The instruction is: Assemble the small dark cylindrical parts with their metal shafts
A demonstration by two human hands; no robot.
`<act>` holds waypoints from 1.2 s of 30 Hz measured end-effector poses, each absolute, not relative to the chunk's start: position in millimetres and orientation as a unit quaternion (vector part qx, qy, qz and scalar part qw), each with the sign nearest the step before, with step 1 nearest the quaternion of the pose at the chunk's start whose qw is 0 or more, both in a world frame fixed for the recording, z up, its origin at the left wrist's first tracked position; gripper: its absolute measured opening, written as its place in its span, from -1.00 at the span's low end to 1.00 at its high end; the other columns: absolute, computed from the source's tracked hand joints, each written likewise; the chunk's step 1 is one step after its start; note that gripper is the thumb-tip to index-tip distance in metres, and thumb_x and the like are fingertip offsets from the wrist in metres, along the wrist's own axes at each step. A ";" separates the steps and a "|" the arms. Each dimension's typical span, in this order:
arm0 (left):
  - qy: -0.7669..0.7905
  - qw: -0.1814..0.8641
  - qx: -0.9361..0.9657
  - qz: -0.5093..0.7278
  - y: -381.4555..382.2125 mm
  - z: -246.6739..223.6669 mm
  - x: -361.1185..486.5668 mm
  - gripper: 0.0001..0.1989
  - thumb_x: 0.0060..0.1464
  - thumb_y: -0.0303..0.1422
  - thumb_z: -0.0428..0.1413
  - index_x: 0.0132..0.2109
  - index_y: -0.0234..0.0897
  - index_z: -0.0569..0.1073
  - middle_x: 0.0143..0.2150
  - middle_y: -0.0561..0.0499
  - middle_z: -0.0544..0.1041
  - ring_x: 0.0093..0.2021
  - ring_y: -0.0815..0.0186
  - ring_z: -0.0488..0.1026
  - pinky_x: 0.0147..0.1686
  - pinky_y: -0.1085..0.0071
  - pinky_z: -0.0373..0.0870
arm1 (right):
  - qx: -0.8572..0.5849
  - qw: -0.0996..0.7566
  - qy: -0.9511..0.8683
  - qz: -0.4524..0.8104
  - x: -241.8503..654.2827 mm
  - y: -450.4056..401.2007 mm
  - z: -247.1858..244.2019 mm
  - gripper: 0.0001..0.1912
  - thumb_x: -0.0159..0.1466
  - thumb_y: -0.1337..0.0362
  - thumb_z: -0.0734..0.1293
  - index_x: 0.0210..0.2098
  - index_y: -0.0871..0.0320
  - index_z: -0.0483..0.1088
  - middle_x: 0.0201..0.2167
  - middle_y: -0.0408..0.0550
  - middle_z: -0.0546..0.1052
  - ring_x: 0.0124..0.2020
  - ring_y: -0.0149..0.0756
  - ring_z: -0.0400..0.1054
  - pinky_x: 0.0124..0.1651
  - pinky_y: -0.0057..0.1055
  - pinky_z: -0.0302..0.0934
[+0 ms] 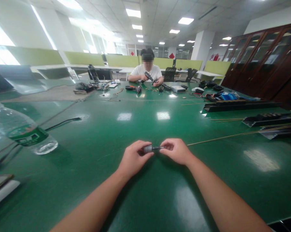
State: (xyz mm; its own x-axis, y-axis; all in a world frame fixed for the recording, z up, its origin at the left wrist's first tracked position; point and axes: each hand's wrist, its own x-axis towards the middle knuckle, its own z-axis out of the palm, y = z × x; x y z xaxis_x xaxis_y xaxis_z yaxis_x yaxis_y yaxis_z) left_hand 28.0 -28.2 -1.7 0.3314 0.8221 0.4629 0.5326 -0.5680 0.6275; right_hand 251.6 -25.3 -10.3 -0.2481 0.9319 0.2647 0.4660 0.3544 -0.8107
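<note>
Plainly, left hand [136,157] pinching grey cylinder [147,149], right hand [176,151], nearly closed, gripping dark shaft [156,148]

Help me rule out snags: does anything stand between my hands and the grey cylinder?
No obstacle shows: the left hand holds the grey cylinder, and the dark rod at its end runs to the right hand. The bottle is off to the left.
</note>
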 end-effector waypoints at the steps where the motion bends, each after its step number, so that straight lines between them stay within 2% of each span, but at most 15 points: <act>1: 0.428 0.186 0.794 0.390 -28.1 -1.7 27.8 -0.74 0.00 -0.34 0.28 -0.10 -0.17 0.55 -0.19 0.00 0.57 -0.21 0.27 0.49 -0.22 0.38 0.45 | -0.480 0.381 -0.729 0.303 252.1 -25.1 -10.3 -0.86 0.13 0.28 0.42 -0.31 0.20 0.56 -0.47 -0.09 0.55 -0.49 -0.38 0.34 -0.41 -0.47 0.21; 10: 0.447 0.216 0.774 0.393 -27.2 -3.7 26.9 -0.72 0.00 -0.33 0.29 -0.09 -0.15 0.54 -0.17 0.03 0.56 -0.23 0.31 0.49 -0.25 0.42 0.47 | -0.491 0.388 -0.714 0.312 256.8 -23.8 -8.5 -0.85 0.11 0.28 0.42 -0.32 0.21 0.55 -0.45 -0.07 0.57 -0.48 -0.36 0.36 -0.38 -0.46 0.23; 17: 0.505 0.174 0.749 0.393 -26.8 0.8 25.4 -0.70 -0.02 -0.21 0.29 -0.12 -0.16 0.54 -0.20 0.02 0.57 -0.22 0.23 0.48 -0.15 0.29 0.43 | -0.543 0.377 -0.673 0.330 259.9 -17.1 -15.7 -0.82 0.11 0.24 0.41 -0.32 0.22 0.51 -0.49 -0.08 0.56 -0.50 -0.34 0.41 -0.40 -0.45 0.27; 21: 0.524 0.242 0.706 0.410 -26.5 3.8 26.2 -0.66 0.02 -0.14 0.24 -0.11 -0.24 0.50 -0.22 -0.01 0.57 -0.27 0.24 0.49 -0.18 0.29 0.44 | -0.558 0.371 -0.644 0.369 259.9 -12.8 -21.5 -0.85 0.15 0.26 0.39 -0.32 0.21 0.45 -0.49 -0.09 0.54 -0.56 -0.38 0.42 -0.44 -0.48 0.29; 26: 0.517 0.359 0.625 0.462 -26.9 11.9 21.4 -0.47 0.01 -0.11 0.21 0.06 -0.33 0.41 -0.06 -0.13 0.57 -0.08 0.16 0.53 0.05 0.20 0.42 | -0.559 0.379 -0.629 0.386 259.2 -10.1 -23.4 -0.87 0.18 0.27 0.37 -0.29 0.20 0.42 -0.47 -0.10 0.54 -0.58 -0.41 0.42 -0.47 -0.51 0.28; 30: 0.525 0.382 0.624 0.434 -32.7 25.3 0.2 -0.44 -0.02 -0.02 0.21 0.02 -0.33 0.43 0.01 -0.17 0.55 0.02 0.11 0.50 0.16 0.14 0.34 | -0.563 0.376 -0.626 0.387 258.8 -9.4 -22.7 -0.87 0.20 0.29 0.36 -0.27 0.20 0.43 -0.44 -0.09 0.54 -0.58 -0.41 0.42 -0.49 -0.52 0.26; 32: 0.541 0.364 0.643 0.402 -39.7 30.8 -21.6 -0.42 -0.04 0.02 0.20 0.01 -0.31 0.42 0.03 -0.18 0.54 0.04 0.08 0.49 0.18 0.10 0.31 | -0.566 0.373 -0.631 0.379 258.6 -9.3 -22.0 -0.86 0.20 0.28 0.37 -0.26 0.21 0.43 -0.44 -0.08 0.54 -0.57 -0.41 0.42 -0.49 -0.52 0.26; 36: 0.621 0.243 0.671 0.323 -67.3 31.9 -85.3 -0.42 -0.01 0.09 0.12 0.03 -0.21 0.42 0.05 -0.11 0.54 0.06 0.04 0.48 0.20 0.03 0.28 | -0.572 0.369 -0.638 0.360 259.5 -8.8 -19.2 -0.85 0.19 0.27 0.38 -0.27 0.21 0.44 -0.46 -0.09 0.54 -0.56 -0.41 0.42 -0.48 -0.52 0.24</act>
State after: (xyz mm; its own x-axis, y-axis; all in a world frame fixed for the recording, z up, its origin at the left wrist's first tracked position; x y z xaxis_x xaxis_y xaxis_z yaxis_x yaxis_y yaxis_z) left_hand -85.3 -67.3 31.9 0.0185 0.9910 0.1325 0.6769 -0.1100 0.7278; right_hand 259.5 -8.8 -19.2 -0.0739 0.9955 0.0589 0.4648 0.0867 -0.8811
